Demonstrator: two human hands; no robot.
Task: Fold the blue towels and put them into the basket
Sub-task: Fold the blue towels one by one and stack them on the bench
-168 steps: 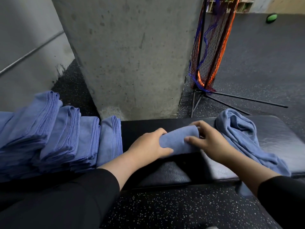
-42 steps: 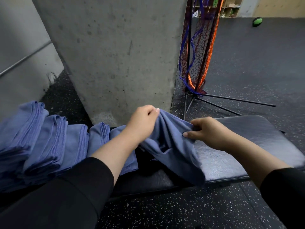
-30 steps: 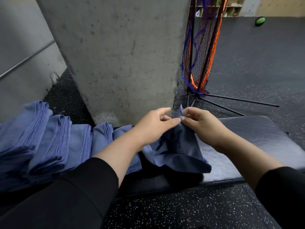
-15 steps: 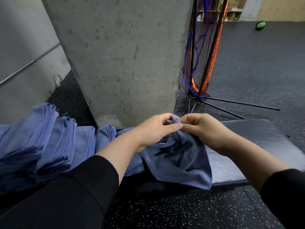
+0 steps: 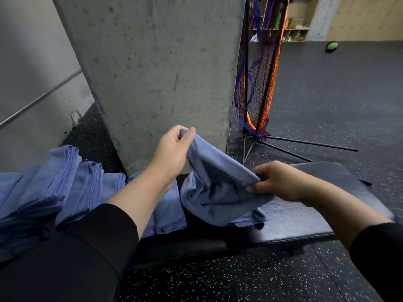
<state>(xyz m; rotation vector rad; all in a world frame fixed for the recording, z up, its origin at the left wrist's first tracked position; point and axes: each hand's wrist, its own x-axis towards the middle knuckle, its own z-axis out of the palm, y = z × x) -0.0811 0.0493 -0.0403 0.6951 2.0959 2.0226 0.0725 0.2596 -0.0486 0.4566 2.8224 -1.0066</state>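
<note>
Left hand (image 5: pixel 172 152) is up above the worktop's far edge, thumb and fingers pinching one corner of the loose blue towel (image 5: pixel 216 192), soft matte cloth with a fine nap. Right hand (image 5: pixel 277 182) sits lower, over the middle of the worktop (image 5: pixel 305 221), fingers curled and nipping the towel's edge. Between the two hands the fabric runs as a slanting ridge, then sags in rumpled folds, its lower hem resting on the padding near the front edge. The worktop is a padded bench, dark and glossy with a leathery grain, corners rounded. Toward its left end, the folded towels (image 5: pixel 65 184) lean against one another in a row, same blue cloth, stitched hems showing as ribbed stripes along their upper edges; the nearest one lies partly behind the left forearm. Both sleeves are black, pushed back from the wrists. Behind the far edge rises a concrete pillar (image 5: pixel 157 68), rough, grey and pitted. To its right stands a net (image 5: pixel 257 88) of red, orange and blue mesh on thin black metal legs. The floor (image 5: pixel 218 280) is black rubber speckled white, and a green ball (image 5: pixel 331 46) lies far off on it
</note>
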